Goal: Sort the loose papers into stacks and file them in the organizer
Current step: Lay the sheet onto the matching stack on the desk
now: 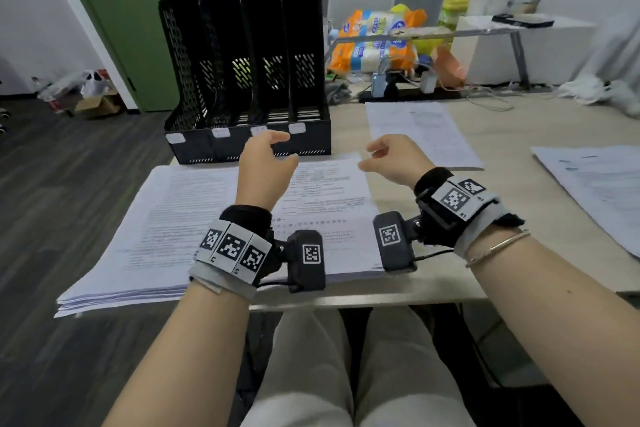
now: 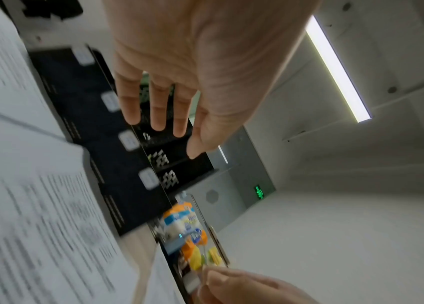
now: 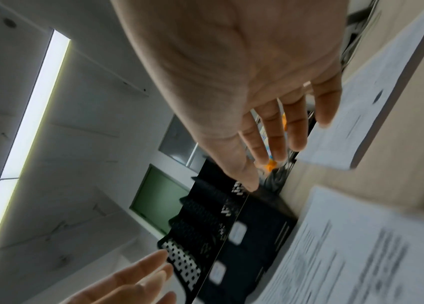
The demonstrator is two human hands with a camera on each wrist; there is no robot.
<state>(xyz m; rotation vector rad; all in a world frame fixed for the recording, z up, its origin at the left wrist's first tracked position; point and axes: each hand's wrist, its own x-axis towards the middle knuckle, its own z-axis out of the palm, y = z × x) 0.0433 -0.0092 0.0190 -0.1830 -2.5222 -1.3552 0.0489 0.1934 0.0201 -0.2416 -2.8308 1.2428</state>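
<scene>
A thick stack of printed papers (image 1: 166, 225) lies on the desk in front of me, overhanging its left edge. Behind it stands a black mesh organizer (image 1: 242, 80) with several upright slots that look empty. My left hand (image 1: 266, 163) hovers above the stack, fingers relaxed, holding nothing (image 2: 158, 107). My right hand (image 1: 391, 156) hovers beside it over the stack's right edge, fingers loose and empty (image 3: 283, 127). A second paper pile (image 1: 419, 132) lies to the right of the organizer. A third pile (image 1: 595, 184) sits at the far right.
The tan desk (image 1: 512, 135) has bare surface between the paper piles. Behind it are colourful packages (image 1: 377, 38), a yellow jug (image 1: 457, 0), cables and a white bench. A green door (image 1: 131, 10) stands at the back left, with dark floor left of the desk.
</scene>
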